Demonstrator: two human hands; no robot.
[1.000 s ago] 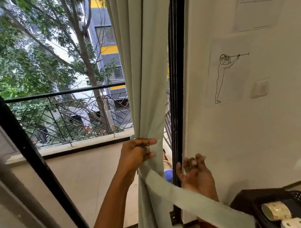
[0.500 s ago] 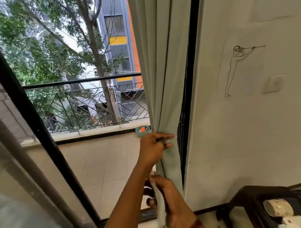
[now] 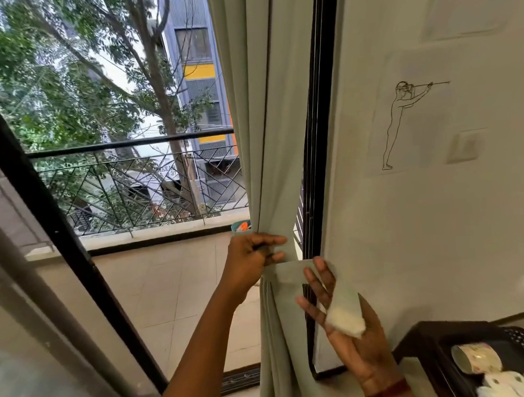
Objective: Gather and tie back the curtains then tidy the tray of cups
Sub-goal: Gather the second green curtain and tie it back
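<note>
Gathered curtain (image 3: 264, 139) at frame centre, band (image 3: 290, 273) part-way round it.
At 5 o'clock the tray (image 3: 521, 337) and cups (image 3: 475, 358) are cut by the frame edge; the right thumb is hidden under the band. The left hand (image 3: 251, 258) has its grip closed round the bunched curtain. The right hand (image 3: 348, 329), at its 4 o'clock, shows its palm, fingers straight and spread, grip slack, band end lying across it.
</note>
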